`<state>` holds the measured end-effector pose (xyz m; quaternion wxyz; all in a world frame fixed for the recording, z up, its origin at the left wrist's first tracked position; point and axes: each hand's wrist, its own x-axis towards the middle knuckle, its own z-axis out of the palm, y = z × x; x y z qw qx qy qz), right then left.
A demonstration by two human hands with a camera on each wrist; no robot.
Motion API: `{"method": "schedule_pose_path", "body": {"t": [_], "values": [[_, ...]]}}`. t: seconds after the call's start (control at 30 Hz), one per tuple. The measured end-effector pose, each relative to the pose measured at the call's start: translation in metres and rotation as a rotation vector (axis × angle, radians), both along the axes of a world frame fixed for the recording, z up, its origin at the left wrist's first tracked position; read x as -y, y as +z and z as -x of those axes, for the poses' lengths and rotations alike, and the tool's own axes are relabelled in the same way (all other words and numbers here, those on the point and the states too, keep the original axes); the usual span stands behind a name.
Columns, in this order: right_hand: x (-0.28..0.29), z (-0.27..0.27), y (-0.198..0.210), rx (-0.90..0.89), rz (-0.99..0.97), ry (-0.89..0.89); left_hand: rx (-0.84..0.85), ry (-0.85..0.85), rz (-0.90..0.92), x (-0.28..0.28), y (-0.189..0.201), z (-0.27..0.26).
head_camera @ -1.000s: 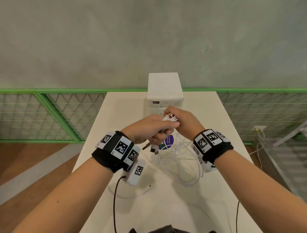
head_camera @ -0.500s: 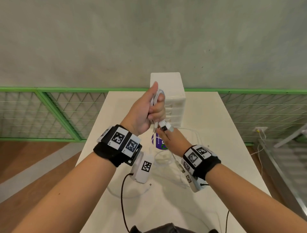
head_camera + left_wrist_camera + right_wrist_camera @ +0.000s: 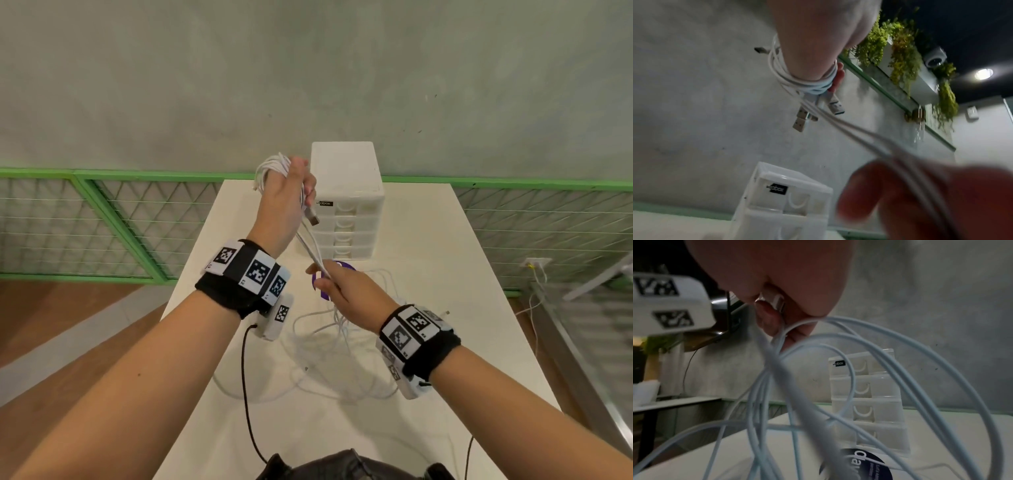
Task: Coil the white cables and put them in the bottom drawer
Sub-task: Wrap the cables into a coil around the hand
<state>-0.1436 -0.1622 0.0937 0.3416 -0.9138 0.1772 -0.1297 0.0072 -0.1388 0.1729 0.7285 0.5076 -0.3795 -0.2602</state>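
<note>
The left hand (image 3: 286, 202) is raised above the white counter (image 3: 421, 260), grasping thin white cables (image 3: 270, 166) wound around its fingers, USB plugs dangling below. The right hand (image 3: 346, 291) pinches the taut strands lower down; the remaining slack lies looped on the counter before the white plastic four-drawer box (image 3: 349, 192), all drawers closed.

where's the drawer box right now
In the head view the white drawer unit stands at the table's far edge, just right of the raised left hand.
</note>
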Motion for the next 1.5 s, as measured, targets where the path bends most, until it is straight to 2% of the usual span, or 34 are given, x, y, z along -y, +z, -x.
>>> {"method": "schedule_pose_path", "body": {"t": [0.13,0.2,0.3,0.37,0.43,0.5,0.57,0.7,0.8,0.93,1.17,1.37,1.43,1.5], "values": [[0.013,-0.005,0.017,0.130,0.061,-0.033,0.493,-0.002,-0.126,-0.003,-0.016,-0.006],[0.017,-0.007,0.022,0.166,0.101,-0.012,0.609,-0.045,-0.209,-0.003,-0.019,-0.007],[0.026,-0.008,0.029,0.258,0.180,0.005,0.654,-0.146,-0.370,-0.003,-0.020,-0.005],[0.034,-0.006,0.033,0.316,0.194,-0.017,0.653,-0.223,-0.473,-0.005,-0.022,-0.001],[0.042,-0.003,0.036,0.349,0.124,-0.066,0.559,-0.330,-0.555,-0.008,-0.024,0.004],[0.047,-0.001,0.038,0.398,-0.107,-0.145,0.444,-0.440,-0.625,-0.009,-0.026,0.008],[0.053,-0.002,0.036,0.432,-0.261,-0.217,0.414,-0.508,-0.660,-0.010,-0.029,0.013],[0.056,0.000,0.032,0.366,-0.326,-0.206,0.520,-0.527,-0.705,-0.014,-0.035,0.017],[0.053,0.002,0.032,0.329,-0.315,-0.169,0.465,-0.523,-0.741,-0.016,-0.038,0.017],[0.056,0.001,0.034,0.359,-0.419,-0.179,0.341,-0.521,-0.788,-0.018,-0.040,0.020],[0.058,0.003,0.029,0.266,-0.305,-0.244,0.282,-0.559,-0.796,-0.024,-0.040,0.031],[0.055,0.012,0.016,0.234,-0.352,-0.204,0.243,-0.416,-0.798,-0.028,-0.036,0.020],[0.053,0.014,0.010,0.156,-0.333,-0.216,0.209,-0.394,-0.780,-0.029,-0.035,0.015],[0.050,0.014,0.002,0.038,-0.189,-0.240,0.200,-0.374,-0.782,-0.030,-0.033,0.013]]}}
